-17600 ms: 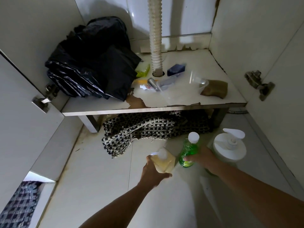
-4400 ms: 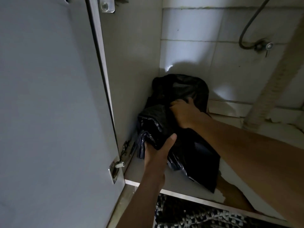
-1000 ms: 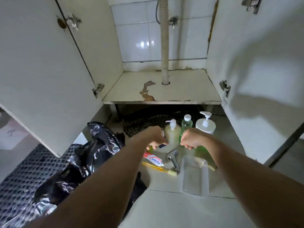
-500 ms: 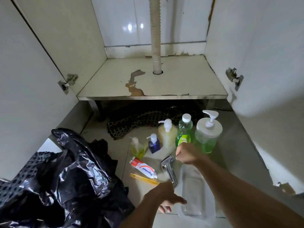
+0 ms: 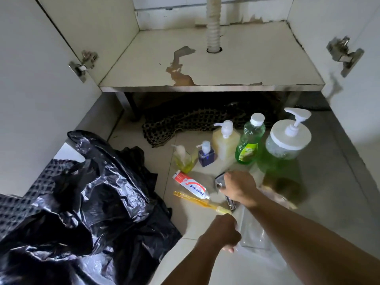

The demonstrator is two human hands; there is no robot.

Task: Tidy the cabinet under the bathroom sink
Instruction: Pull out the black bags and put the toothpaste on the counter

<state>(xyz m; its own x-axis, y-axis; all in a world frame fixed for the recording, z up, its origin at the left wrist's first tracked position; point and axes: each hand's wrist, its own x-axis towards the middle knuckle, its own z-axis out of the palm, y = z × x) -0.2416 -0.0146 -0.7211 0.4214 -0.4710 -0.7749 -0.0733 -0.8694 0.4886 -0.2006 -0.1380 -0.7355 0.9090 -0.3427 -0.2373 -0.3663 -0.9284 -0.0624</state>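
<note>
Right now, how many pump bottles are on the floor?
4, in a row before the cabinet: a small yellow-green one at the left, a small blue one beside it, a yellowish one next, and a big green one at the right. Others may be hidden.

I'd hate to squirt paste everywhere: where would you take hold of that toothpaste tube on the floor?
Grip the toothpaste tube across its flat middle, coming straight down from above. It lies flat on the tiles, running from upper left to lower right, with bare floor along its upper side. The yellow toothbrush lies close along its lower side, so pinch narrowly.
</note>
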